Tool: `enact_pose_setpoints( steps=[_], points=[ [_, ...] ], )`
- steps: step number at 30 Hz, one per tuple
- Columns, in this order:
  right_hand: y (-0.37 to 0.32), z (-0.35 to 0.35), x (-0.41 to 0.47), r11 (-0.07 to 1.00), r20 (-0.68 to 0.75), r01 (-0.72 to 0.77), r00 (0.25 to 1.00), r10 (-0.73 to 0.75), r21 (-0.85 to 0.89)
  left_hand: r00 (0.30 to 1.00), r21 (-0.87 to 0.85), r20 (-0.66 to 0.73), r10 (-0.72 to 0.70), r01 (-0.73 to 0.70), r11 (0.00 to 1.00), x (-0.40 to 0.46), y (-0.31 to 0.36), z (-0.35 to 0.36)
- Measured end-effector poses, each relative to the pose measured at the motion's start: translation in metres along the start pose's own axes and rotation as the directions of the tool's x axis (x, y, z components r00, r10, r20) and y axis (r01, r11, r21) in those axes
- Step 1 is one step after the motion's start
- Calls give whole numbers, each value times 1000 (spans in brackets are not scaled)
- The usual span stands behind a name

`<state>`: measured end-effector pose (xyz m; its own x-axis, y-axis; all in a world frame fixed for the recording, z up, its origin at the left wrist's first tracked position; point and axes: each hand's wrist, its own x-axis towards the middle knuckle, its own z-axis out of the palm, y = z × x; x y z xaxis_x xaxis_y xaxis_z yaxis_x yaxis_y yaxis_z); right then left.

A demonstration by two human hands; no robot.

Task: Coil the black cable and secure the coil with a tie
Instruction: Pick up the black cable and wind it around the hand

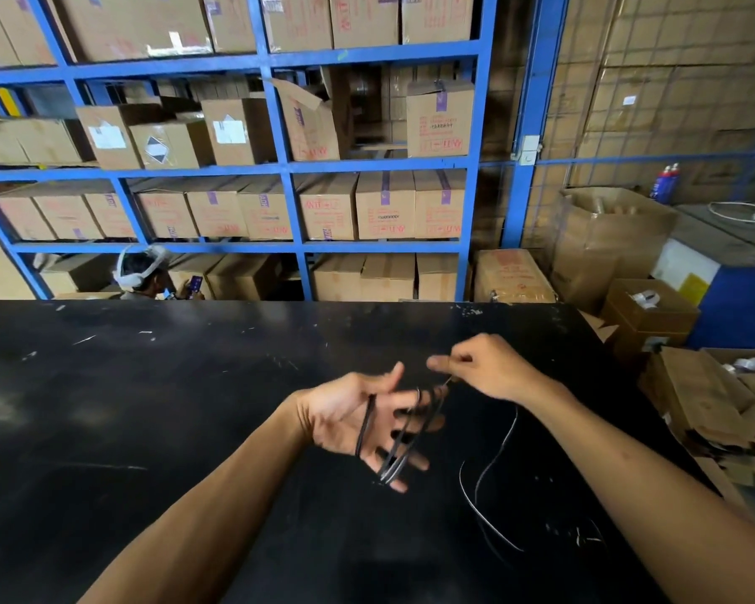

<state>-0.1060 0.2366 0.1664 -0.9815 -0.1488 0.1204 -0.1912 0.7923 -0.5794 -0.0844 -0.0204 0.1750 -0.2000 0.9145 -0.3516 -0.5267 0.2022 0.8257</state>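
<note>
Pinching cable (404, 433) in right hand (489, 368), winding onto splayed left hand (358, 422); best kept taut, loops even, slack (489, 468) fed off table (149, 385).

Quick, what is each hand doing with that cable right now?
Left hand: open, fingers spread, black cable looped around it.
Right hand: closed, pinching the cable near the left fingertips.

Black table (192, 407) — loose cable (487, 481) on it
</note>
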Motion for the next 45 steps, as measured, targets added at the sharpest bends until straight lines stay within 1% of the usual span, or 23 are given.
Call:
enact_pose_setpoints(
  steps=[2,4,7,9,10,12,14,15,17,19,21,22,24,27,29,30,32,33,34,37,39,42,45],
  points=[
    [-10,-16,8,999,-6,27,1000,-28,-41,994,36,-80,-75,78,996,9,-7,-2],
    [-21,-22,10,997,-20,54,998,-55,-56,978,-16,-200,-56,54,998,14,-11,-9],
    [-33,-16,-3,998,-29,65,997,-65,10,905,-142,-418,72,-144,979,12,-6,-19],
    [-34,-4,-16,993,-17,62,998,-60,99,823,-208,-546,154,-311,927,7,1,-26],
    [-33,4,-23,983,-1,56,998,-57,174,787,-231,-582,204,-401,887,5,5,-30],
    [-33,20,-36,920,69,18,996,-49,391,745,-253,-579,331,-550,796,1,14,-35],
    [-33,37,-46,816,130,-17,989,-72,577,716,-275,-545,435,-643,714,-2,24,-35],
    [-33,46,-50,777,147,-19,985,-95,629,700,-293,-537,471,-678,675,-4,30,-33],
    [-31,63,-58,744,191,-29,972,-134,668,682,-327,-499,534,-719,613,-7,39,-29],
    [-27,76,-62,761,250,-69,960,-124,645,713,-353,-404,573,-700,621,-13,46,-22],
    [-21,80,-60,818,260,-113,965,-46,564,769,-336,-299,565,-639,692,-19,48,-14],
    [-16,77,-56,862,224,-114,974,0,494,799,-317,-244,550,-602,733,-22,48,-9],
    [-8,63,-44,933,119,-89,992,50,349,863,-277,-123,489,-503,819,-26,44,1],
    [-4,31,-19,977,47,-85,996,78,198,952,-159,23,306,-299,941,-22,30,11],
    [-10,7,-4,990,14,-77,997,76,122,988,-28,40,149,-148,989,-13,17,10],
    [-15,-5,1,995,-3,-55,998,55,88,997,14,12,82,-83,996,-8,12,10],
    [-28,-26,6,999,-12,-11,1000,11,43,995,19,-94,10,-8,1000,1,4,5],
    [-34,-34,5,999,-11,9,1000,-9,40,987,-5,-160,13,-14,1000,4,2,2],
    [-39,-39,2,999,-17,29,999,-28,46,973,-38,-226,37,-47,998,7,1,-3],
    [-47,-34,-15,992,-52,84,996,-79,97,906,-132,-392,161,-228,965,9,4,-16],
    [-46,-18,-29,975,-37,91,996,-85,204,851,-195,-465,243,-367,910,8,8,-20],
    [-38,11,-50,900,48,44,996,-72,434,768,-244,-501,399,-568,786,8,16,-23],
    [-27,45,-69,791,160,-15,982,-104,612,704,-285,-505,500,-682,673,7,31,-17]
  ],
)
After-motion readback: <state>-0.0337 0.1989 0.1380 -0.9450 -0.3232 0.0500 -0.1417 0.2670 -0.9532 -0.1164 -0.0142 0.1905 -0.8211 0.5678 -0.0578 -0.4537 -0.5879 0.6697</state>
